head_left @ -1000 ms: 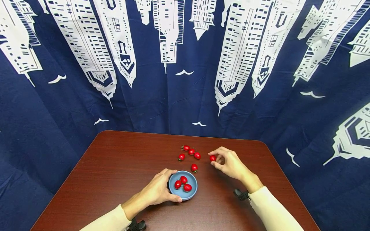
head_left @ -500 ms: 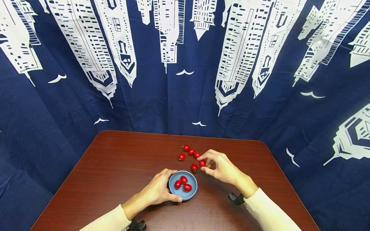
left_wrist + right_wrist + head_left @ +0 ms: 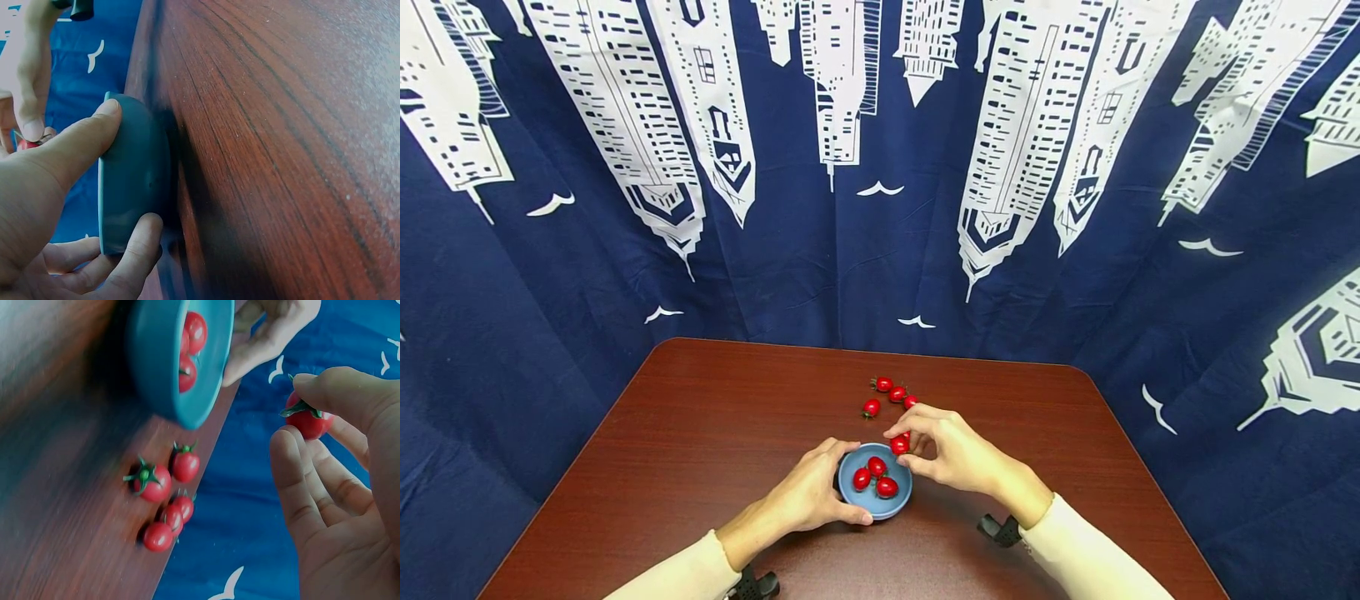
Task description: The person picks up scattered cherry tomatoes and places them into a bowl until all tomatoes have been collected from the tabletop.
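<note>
Tomato (image 3: 899, 446) neared the bowl (image 3: 889, 507), pinched in the right hand (image 3: 951, 450)

The left hand (image 3: 820, 487) is gripping the blue bowl (image 3: 880, 507), blocking its left side. The right hand (image 3: 951, 450), pinching a tomato (image 3: 899, 446), is crowding the bowl's far right rim. Three tomatoes (image 3: 877, 467) are occupying its middle; five loose tomatoes (image 3: 897, 394) are obstructing the way beyond it. Bare tabletop (image 3: 745, 417) is leaving passage on the bowl's near side and to its far left.
</note>
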A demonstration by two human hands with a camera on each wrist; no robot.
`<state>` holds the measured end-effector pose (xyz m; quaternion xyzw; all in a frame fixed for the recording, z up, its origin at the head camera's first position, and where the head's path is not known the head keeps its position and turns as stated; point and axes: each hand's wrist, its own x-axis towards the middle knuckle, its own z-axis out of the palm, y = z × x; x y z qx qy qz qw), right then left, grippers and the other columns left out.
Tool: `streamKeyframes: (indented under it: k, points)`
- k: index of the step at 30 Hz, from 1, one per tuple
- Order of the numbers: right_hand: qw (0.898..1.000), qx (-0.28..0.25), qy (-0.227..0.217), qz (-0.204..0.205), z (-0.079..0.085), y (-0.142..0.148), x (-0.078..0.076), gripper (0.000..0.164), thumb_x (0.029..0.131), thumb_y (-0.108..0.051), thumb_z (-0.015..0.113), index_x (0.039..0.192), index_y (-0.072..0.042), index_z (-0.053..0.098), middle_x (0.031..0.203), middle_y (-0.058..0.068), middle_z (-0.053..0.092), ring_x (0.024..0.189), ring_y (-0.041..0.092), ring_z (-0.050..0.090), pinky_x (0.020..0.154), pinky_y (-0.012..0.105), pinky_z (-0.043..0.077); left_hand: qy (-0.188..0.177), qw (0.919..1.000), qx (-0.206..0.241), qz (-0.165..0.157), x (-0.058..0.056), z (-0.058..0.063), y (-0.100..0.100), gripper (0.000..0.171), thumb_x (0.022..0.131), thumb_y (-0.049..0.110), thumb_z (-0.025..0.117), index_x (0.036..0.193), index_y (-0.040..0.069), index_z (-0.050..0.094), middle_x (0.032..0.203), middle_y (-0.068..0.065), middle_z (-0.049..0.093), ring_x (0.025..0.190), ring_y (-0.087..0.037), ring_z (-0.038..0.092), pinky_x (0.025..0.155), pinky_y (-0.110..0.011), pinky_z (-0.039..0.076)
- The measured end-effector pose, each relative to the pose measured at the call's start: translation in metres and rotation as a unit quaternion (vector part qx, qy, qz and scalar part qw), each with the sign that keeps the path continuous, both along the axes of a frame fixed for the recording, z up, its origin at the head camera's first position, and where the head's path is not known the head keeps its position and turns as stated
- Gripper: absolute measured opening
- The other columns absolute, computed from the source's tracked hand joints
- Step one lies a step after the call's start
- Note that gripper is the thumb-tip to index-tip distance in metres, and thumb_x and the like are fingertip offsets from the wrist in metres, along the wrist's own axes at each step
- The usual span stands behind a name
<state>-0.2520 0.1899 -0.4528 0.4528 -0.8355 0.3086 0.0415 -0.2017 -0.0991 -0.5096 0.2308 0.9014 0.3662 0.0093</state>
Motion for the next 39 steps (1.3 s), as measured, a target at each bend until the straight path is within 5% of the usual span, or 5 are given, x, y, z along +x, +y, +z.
streamKeyframes:
  k: [18, 39]
  points:
    - [0.997, 0.045, -0.027, 0.048, -0.004, -0.025, 0.017, 0.034, 0.100, -0.007, 0.091, 0.133, -0.011, 0.082, 0.125, 0.000, 0.079, 0.101, 0.003, 0.075, 0.089, 0.023, 0.068, -0.021, 0.9998, 0.000, -0.001, -0.002, -0.002, 0.000, 0.109, 0.075, 0.043, 0.113, 0.159, -0.002, 0.062, 0.141, -0.014, 0.073, 0.131, -0.032, 0.070, 0.115, -0.056, 0.061]
    - [0.995, 0.079, -0.010, 0.064, -0.012, -0.032, 0.021, 0.035, 0.101, -0.013, 0.092, 0.134, -0.012, 0.083, 0.124, -0.003, 0.079, 0.100, 0.012, 0.075, 0.092, 0.026, 0.068, -0.035, 0.9994, -0.001, -0.005, 0.000, 0.001, -0.001, 0.106, 0.078, 0.043, 0.111, 0.161, -0.002, 0.061, 0.142, -0.011, 0.071, 0.129, -0.028, 0.067, 0.112, -0.054, 0.062]
